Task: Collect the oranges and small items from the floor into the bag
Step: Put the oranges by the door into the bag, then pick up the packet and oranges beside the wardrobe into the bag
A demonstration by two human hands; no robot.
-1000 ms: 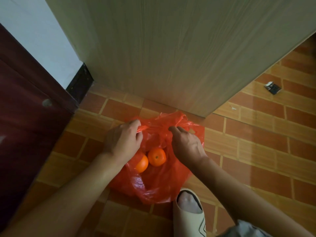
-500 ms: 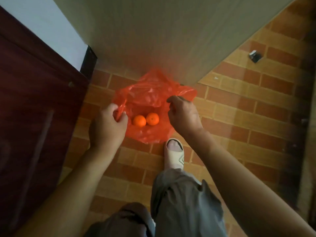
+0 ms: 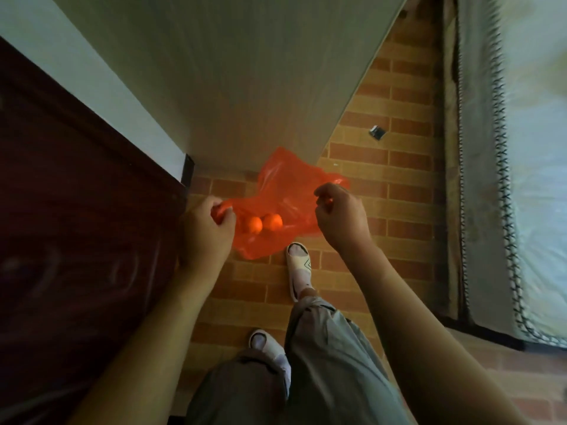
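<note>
Above a brick-patterned floor [image 3: 408,191], at 12 o'clock from the person's slippered foot [image 3: 299,265], a red plastic bag [image 3: 285,185] now hangs lifted between two hands, where a second ago it lay slumped on the tiles beside the pale door [image 3: 245,72]. The person has risen from a crouch, and the bag comes up with them, which suggests the fruit-gathering is done and carrying can begin. Translucent and crinkled, the bag sags open like a hammock. The left hand [image 3: 207,233], at 9 o'clock of the bag, curls tight around one bunched handle; the right hand [image 3: 340,219], at 3 o'clock, pinches the opposite edge. Two oranges [image 3: 262,223] sit side by side in the bag's low middle. A small dark item [image 3: 377,132] remains on the floor at 1 o'clock, well apart.
</note>
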